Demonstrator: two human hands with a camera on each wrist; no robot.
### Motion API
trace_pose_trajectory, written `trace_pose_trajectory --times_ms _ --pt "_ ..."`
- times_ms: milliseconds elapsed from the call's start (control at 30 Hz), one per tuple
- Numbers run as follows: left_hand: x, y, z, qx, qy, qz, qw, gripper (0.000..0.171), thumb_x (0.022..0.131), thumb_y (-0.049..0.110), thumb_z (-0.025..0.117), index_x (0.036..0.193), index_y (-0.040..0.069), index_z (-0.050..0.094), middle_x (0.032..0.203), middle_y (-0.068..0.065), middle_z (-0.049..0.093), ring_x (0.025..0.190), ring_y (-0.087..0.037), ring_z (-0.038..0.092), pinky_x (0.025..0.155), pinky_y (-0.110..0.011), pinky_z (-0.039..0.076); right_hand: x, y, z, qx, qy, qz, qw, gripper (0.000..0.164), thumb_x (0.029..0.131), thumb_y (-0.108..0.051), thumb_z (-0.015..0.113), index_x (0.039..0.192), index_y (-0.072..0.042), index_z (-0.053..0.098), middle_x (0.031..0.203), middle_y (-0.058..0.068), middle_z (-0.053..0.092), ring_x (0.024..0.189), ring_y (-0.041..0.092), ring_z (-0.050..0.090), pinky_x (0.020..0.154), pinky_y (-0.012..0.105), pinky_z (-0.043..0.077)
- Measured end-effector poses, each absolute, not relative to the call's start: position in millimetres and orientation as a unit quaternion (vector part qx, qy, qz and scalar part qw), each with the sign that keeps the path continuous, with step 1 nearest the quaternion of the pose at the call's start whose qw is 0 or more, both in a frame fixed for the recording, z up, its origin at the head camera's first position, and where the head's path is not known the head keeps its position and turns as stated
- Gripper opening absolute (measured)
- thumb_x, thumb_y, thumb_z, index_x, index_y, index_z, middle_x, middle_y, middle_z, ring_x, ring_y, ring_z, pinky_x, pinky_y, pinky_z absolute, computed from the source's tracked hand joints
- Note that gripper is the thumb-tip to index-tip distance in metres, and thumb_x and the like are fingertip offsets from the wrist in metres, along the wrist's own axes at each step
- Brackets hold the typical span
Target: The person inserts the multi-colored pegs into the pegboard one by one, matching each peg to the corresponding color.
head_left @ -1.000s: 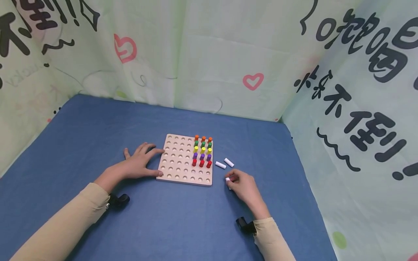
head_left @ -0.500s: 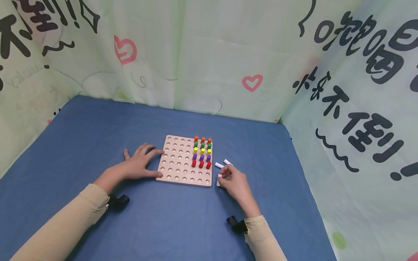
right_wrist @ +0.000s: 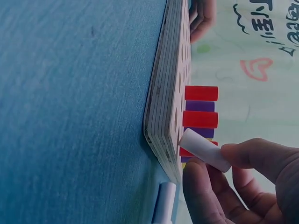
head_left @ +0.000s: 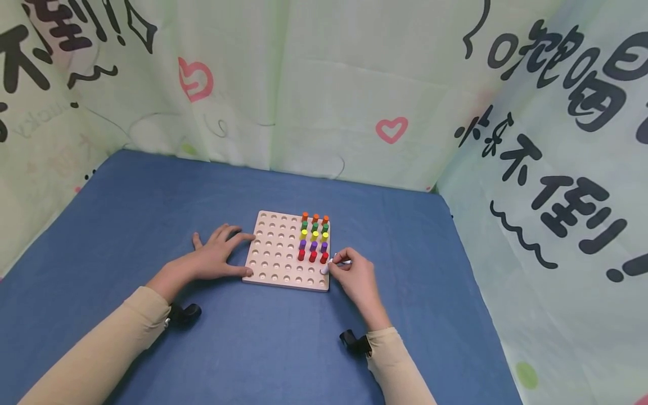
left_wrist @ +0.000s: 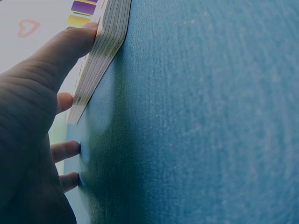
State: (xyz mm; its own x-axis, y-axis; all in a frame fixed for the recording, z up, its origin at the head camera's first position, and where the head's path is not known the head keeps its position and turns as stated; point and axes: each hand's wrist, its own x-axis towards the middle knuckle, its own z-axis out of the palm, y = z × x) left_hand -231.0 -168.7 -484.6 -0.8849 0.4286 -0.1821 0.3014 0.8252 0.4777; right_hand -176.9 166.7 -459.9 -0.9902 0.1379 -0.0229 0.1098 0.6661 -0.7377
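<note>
My right hand pinches a white peg between thumb and fingers. The peg is tilted, its lower end right at a hole near the right edge of the wooden pegboard, just in front of the red pegs. My left hand is spread at the board's left side. Its thumb rests on the near left corner and its index finger touches the left edge farther back. Orange, green, yellow, purple and red pegs stand in rows of three on the board's right side.
A loose white peg lies on the blue cloth beside the board's right side, partly hidden by my right hand in the head view. Printed curtains enclose the table at the back and sides.
My right hand has carried the white peg from the cloth leftward and away from me to over the board's right edge, tilting it. My left hand has stayed at the board.
</note>
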Motion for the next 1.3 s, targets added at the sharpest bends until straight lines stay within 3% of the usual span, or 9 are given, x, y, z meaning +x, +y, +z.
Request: trace_pose_trajectory --times_ms 567,900,1300 --pt "-232 -170 -486 0.196 0.945 0.225 0.137 0.090 0.085 0.069 0.073 0.159 0.030 0.039 0.167 -0.020 0.021 0.156 -0.053 0.004 0.099 -0.092 -0.009 -177 160 -461 -0.043 -0.912 0.407 0.026 0.009 0.088 -0.010 0.080 0.089 -0.010 0.070 0.088 0.006 0.071 0.069 0.013 0.063 0.059 0.027 0.049" --pt "-230 -168 -487 0.197 0.944 0.226 0.136 0.090 0.084 0.071 0.072 0.159 0.030 0.040 0.167 -0.020 0.022 0.156 -0.052 0.006 0.100 -0.092 -0.008 -175 164 -461 -0.003 -0.920 0.391 -0.031 0.016 0.088 -0.005 0.078 0.092 -0.011 0.065 0.093 0.007 0.069 0.076 0.017 0.064 0.062 0.029 0.050" --pt "-229 -169 -484 0.198 0.944 0.225 0.137 0.090 0.085 0.071 0.072 0.158 0.031 0.040 0.167 -0.020 0.022 0.156 -0.052 0.006 0.099 -0.092 -0.008 -180 179 -462 -0.043 -0.925 0.377 -0.001 0.015 0.085 0.000 0.073 0.091 -0.012 0.065 0.097 0.008 0.070 0.079 0.018 0.064 0.064 0.030 0.049"
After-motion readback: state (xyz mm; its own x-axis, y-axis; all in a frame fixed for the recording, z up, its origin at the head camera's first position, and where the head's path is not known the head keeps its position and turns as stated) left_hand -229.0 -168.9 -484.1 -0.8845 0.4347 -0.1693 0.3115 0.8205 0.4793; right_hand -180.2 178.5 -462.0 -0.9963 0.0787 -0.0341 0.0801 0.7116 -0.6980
